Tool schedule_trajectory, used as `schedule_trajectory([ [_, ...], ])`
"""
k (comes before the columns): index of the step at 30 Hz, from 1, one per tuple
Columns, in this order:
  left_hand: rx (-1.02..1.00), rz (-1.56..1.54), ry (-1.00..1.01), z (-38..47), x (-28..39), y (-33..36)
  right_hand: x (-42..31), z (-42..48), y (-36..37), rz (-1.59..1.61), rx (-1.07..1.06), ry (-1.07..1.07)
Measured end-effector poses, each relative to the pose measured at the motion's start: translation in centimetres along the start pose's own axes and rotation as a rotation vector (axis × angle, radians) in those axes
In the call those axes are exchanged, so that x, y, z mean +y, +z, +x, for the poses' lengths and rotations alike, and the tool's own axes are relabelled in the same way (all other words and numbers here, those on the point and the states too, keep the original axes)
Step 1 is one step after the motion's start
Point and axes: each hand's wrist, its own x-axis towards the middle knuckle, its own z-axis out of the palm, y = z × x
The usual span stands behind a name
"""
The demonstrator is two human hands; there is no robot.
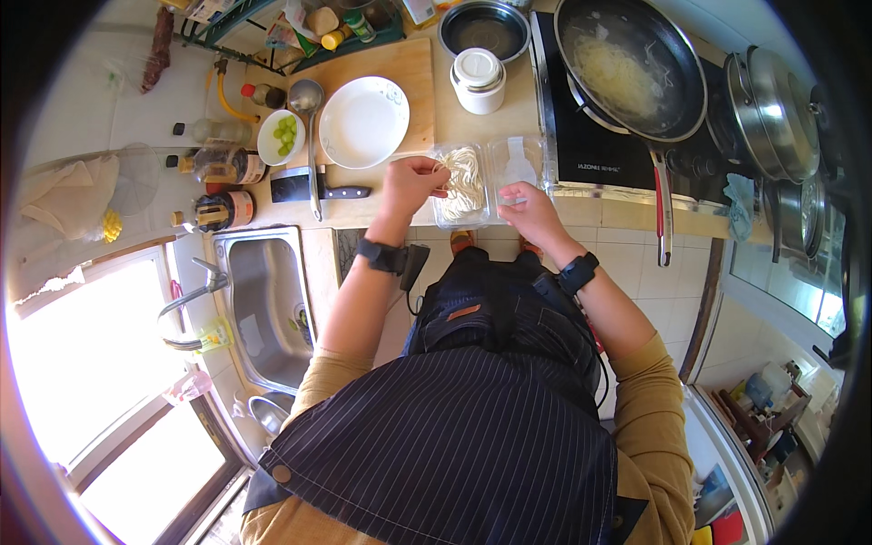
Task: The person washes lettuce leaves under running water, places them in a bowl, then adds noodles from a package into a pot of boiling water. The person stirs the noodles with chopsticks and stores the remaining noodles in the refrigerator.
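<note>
A clear plastic box (443,219) sits at the counter's front edge, holding a bundle of pale noodles (466,178). My left hand (412,185) reaches over its left side, thumb and fingertips pinched on the noodles. To the right lies the box's clear hinged lid (535,153), folded back, with a white label on it. My right hand (535,211) is at the lid's near part, fingers curled; whether they grip its edge is unclear. In the frying pan (696,119) on the cooktop, more pale noodles (616,78) lie in liquid.
A white plate (364,122) rests on a wooden cutting board (419,71). Left of it are a ladle (312,146), a cleaver (293,187) and a bowl of green grapes (281,136). A lidded white jar (478,82) stands behind the box. The pan's handle (662,204) juts past the counter edge.
</note>
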Motion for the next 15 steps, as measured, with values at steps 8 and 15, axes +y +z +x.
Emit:
schedule_trajectory([
  [8,-0.102,0.015,0.023,-3.7,7.8,-1.1,-0.6,0.2,-0.8,0.016,-0.005,0.021],
  [15,-0.249,0.103,0.219,-5.6,18.5,0.0,-12.2,-1.6,-5.1,0.710,-0.224,-0.073],
])
